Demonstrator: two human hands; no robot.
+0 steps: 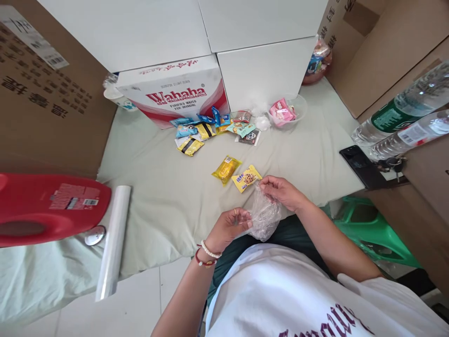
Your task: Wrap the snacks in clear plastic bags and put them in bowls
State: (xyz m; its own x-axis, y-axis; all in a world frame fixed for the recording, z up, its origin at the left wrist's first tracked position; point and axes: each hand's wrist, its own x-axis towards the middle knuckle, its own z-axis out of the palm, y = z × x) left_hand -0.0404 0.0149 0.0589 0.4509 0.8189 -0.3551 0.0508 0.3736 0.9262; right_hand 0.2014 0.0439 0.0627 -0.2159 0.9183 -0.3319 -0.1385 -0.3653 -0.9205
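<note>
My left hand [229, 227] and my right hand [280, 191] both pinch a thin clear plastic bag [264, 217] held between them, just above the near edge of the pale green cloth [164, 196]. The left wrist wears bead bracelets. Just beyond my right hand lie a yellow cookie packet [246, 178] and a yellow snack packet [226, 169] on the cloth. Neither hand touches them.
A pile of small snack packets [210, 131] sits by a Wahaha box [175, 96]. A clear bowl [286, 111] holds a pink packet. A plastic film roll [114, 241] and red container [49, 208] lie left. Phone [361, 166], water bottles [403, 117], green stool [372, 229] are right.
</note>
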